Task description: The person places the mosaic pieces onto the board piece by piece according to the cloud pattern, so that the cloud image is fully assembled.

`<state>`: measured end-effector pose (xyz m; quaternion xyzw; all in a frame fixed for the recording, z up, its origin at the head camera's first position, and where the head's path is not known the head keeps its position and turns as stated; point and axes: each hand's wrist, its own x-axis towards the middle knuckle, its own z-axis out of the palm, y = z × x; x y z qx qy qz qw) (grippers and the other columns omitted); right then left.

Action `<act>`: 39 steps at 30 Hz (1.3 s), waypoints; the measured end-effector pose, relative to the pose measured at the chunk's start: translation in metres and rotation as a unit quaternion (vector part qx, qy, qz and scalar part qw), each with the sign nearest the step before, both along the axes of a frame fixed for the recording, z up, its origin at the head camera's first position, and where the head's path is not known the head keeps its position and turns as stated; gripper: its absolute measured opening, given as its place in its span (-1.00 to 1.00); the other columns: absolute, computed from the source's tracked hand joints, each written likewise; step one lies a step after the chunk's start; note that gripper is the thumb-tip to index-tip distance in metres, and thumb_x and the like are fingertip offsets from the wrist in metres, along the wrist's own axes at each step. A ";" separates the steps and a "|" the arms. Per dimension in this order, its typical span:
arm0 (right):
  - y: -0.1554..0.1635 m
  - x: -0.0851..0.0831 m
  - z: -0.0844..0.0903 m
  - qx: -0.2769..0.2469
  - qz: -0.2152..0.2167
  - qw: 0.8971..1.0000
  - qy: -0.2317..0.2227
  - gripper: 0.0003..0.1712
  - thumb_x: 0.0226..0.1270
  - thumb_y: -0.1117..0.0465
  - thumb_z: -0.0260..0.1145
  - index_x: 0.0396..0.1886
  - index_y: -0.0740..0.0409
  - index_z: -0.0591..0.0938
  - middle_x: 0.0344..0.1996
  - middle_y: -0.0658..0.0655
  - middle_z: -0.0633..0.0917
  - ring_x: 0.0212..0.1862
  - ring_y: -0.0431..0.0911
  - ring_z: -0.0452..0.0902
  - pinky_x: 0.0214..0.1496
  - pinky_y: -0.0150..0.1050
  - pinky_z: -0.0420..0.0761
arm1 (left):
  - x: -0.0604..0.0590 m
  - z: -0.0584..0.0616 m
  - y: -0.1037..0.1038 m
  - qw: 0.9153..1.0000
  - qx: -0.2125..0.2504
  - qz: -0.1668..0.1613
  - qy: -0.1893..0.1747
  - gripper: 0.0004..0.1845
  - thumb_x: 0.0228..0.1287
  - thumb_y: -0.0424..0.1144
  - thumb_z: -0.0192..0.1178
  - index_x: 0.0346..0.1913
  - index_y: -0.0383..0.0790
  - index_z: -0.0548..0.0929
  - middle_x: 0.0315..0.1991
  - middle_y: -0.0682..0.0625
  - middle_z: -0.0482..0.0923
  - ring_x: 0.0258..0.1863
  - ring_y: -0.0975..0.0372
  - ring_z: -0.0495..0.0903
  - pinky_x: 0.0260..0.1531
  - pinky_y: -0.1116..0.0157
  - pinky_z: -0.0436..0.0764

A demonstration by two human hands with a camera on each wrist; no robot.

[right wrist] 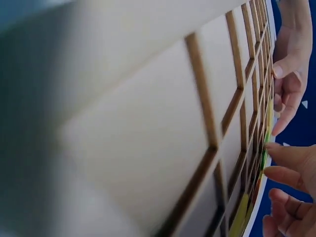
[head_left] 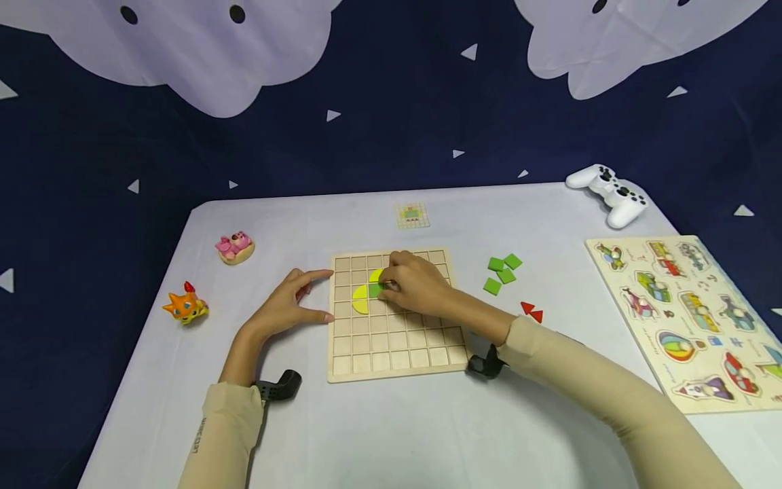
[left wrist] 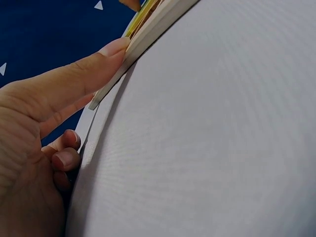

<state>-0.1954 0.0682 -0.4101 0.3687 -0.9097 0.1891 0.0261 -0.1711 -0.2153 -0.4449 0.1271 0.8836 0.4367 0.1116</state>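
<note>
A wooden grid board [head_left: 391,343] lies flat on the table. My left hand [head_left: 282,299] rests at its left side, thumb and index finger stretched apart with their tips on the edge; the left wrist view shows the thumb [left wrist: 74,81] against that edge. Over the upper middle of the board, my right hand [head_left: 418,282] has thumb and fingertips at a green square tile [head_left: 375,291], partly covering it. Left of the tile sits a yellow rounded piece [head_left: 361,300], and above it another yellow piece [head_left: 375,275]. In the right wrist view, the thumb and fingertips meet the green at the board's surface.
Several green squares [head_left: 496,264] and red triangles [head_left: 536,316] lie right of the board. A small pattern card [head_left: 412,215] is behind it. Two figurines, pink [head_left: 235,248] and orange [head_left: 186,305], stand left. A picture puzzle [head_left: 690,326] and white game controller [head_left: 607,193] are at right.
</note>
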 end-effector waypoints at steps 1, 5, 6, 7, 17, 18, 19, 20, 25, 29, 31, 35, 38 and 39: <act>0.002 0.000 0.000 -0.005 -0.001 1.000 0.004 -0.73 0.22 0.07 0.48 -0.21 0.16 0.79 -0.39 0.04 0.56 -0.34 -0.15 0.38 -0.30 -0.33 0.44 | 0.000 -0.001 0.000 1.000 0.000 0.000 0.000 -0.10 -0.12 -0.14 0.61 0.39 -0.07 0.46 -0.24 -0.07 0.18 -0.17 0.12 0.21 -0.16 0.15 0.26; 0.017 0.002 0.004 -0.048 -0.006 0.999 -0.006 -0.70 0.21 0.06 0.49 -0.21 0.19 0.79 -0.35 0.09 0.59 -0.33 -0.14 0.41 -0.30 -0.29 0.49 | 0.001 -0.001 0.001 1.000 -0.004 0.000 0.000 -0.09 -0.12 -0.14 0.60 0.39 -0.09 0.46 -0.24 -0.07 0.19 -0.18 0.12 0.22 -0.16 0.15 0.26; 0.023 0.003 0.005 -0.056 -0.008 0.998 -0.010 -0.71 0.21 0.07 0.49 -0.22 0.19 0.79 -0.34 0.09 0.59 -0.33 -0.13 0.42 -0.30 -0.28 0.51 | 0.001 -0.001 0.000 1.000 -0.004 -0.001 0.000 -0.09 -0.12 -0.14 0.60 0.39 -0.09 0.46 -0.24 -0.08 0.19 -0.18 0.12 0.22 -0.16 0.15 0.26; 0.028 0.003 0.007 -0.061 -0.012 0.998 -0.016 -0.72 0.22 0.07 0.48 -0.22 0.19 0.79 -0.33 0.10 0.59 -0.32 -0.12 0.43 -0.30 -0.27 0.51 | 0.001 -0.001 0.000 1.000 -0.005 -0.001 0.000 -0.09 -0.12 -0.13 0.60 0.39 -0.09 0.46 -0.24 -0.07 0.19 -0.18 0.12 0.22 -0.16 0.15 0.26; 0.096 0.008 0.015 -0.020 -0.093 0.995 -0.027 -0.71 0.17 0.18 0.49 -0.14 0.25 0.77 -0.29 0.14 0.60 -0.23 -0.01 0.51 -0.24 -0.14 0.55 | 0.002 0.002 -0.001 1.000 -0.013 0.001 0.001 -0.10 -0.09 -0.11 0.59 0.40 -0.05 0.45 -0.24 -0.07 0.19 -0.18 0.12 0.22 -0.17 0.15 0.26; 0.103 0.009 0.015 -0.012 -0.105 0.994 -0.030 -0.70 0.17 0.19 0.49 -0.13 0.25 0.77 -0.28 0.14 0.60 -0.22 -0.01 0.51 -0.22 -0.13 0.56 | 0.002 0.003 -0.001 1.000 -0.012 0.000 0.001 -0.10 -0.09 -0.11 0.59 0.40 -0.05 0.45 -0.24 -0.07 0.19 -0.18 0.12 0.22 -0.17 0.15 0.26; 0.110 0.010 0.014 -0.003 -0.118 0.993 -0.031 -0.69 0.17 0.18 0.49 -0.13 0.26 0.77 -0.26 0.14 0.60 -0.20 -0.01 0.52 -0.20 -0.11 0.57 | 0.002 0.003 -0.001 1.000 -0.010 0.000 0.000 -0.10 -0.09 -0.12 0.59 0.40 -0.06 0.45 -0.24 -0.07 0.19 -0.18 0.12 0.22 -0.17 0.14 0.26; 0.117 0.010 0.013 0.003 -0.128 0.991 -0.034 -0.69 0.17 0.19 0.49 -0.12 0.27 0.76 -0.25 0.14 0.61 -0.18 0.00 0.52 -0.17 -0.08 0.58 | 0.002 0.004 -0.001 1.000 -0.009 0.000 0.000 -0.11 -0.09 -0.12 0.59 0.39 -0.06 0.45 -0.24 -0.08 0.19 -0.18 0.12 0.22 -0.17 0.14 0.26; 0.142 0.015 0.012 0.036 -0.166 0.985 -0.035 -0.72 0.12 0.19 0.52 -0.22 0.28 0.78 -0.24 0.15 0.60 -0.18 0.01 0.51 -0.15 0.01 0.59 | 0.003 0.005 -0.001 1.000 -0.011 0.001 -0.003 -0.11 -0.09 -0.13 0.59 0.40 -0.07 0.44 -0.24 -0.08 0.19 -0.18 0.12 0.22 -0.17 0.14 0.25; 0.154 0.018 0.011 0.052 -0.174 0.983 -0.030 -0.77 0.09 0.19 0.54 -0.32 0.26 0.78 -0.28 0.15 0.58 -0.22 0.00 0.49 -0.19 0.01 0.59 | 0.002 0.005 -0.001 1.000 -0.009 0.001 -0.003 -0.10 -0.08 -0.14 0.59 0.40 -0.07 0.44 -0.23 -0.08 0.19 -0.18 0.12 0.22 -0.16 0.14 0.25; 0.158 0.018 0.010 0.056 -0.172 0.983 -0.030 -0.76 0.09 0.19 0.54 -0.31 0.27 0.78 -0.28 0.16 0.58 -0.23 0.00 0.48 -0.19 0.00 0.58 | 0.002 0.005 0.000 1.000 -0.007 0.001 -0.003 -0.10 -0.09 -0.14 0.59 0.40 -0.06 0.44 -0.23 -0.08 0.19 -0.18 0.12 0.22 -0.16 0.13 0.25; 0.161 0.018 0.007 0.059 -0.170 0.983 -0.030 -0.74 0.10 0.18 0.54 -0.29 0.28 0.78 -0.30 0.15 0.57 -0.25 -0.02 0.46 -0.21 -0.02 0.56 | 0.002 0.004 0.000 1.000 -0.009 0.001 -0.006 -0.10 -0.09 -0.13 0.59 0.41 -0.06 0.43 -0.23 -0.08 0.19 -0.18 0.12 0.22 -0.16 0.13 0.25; 0.162 0.017 0.005 0.053 -0.168 0.984 -0.029 -0.73 0.08 0.17 0.54 -0.30 0.28 0.78 -0.32 0.14 0.56 -0.27 -0.03 0.45 -0.23 -0.03 0.55 | 0.002 0.004 0.001 1.000 -0.008 0.001 -0.009 -0.10 -0.08 -0.13 0.58 0.41 -0.06 0.43 -0.23 -0.07 0.18 -0.18 0.12 0.21 -0.17 0.13 0.25; 0.162 0.017 0.005 0.050 -0.168 0.984 -0.031 -0.73 0.07 0.17 0.54 -0.31 0.29 0.78 -0.33 0.13 0.55 -0.28 -0.04 0.44 -0.24 -0.04 0.54 | 0.002 0.004 0.001 1.000 -0.006 0.000 -0.010 -0.10 -0.08 -0.14 0.58 0.41 -0.07 0.43 -0.23 -0.07 0.18 -0.18 0.12 0.21 -0.17 0.13 0.25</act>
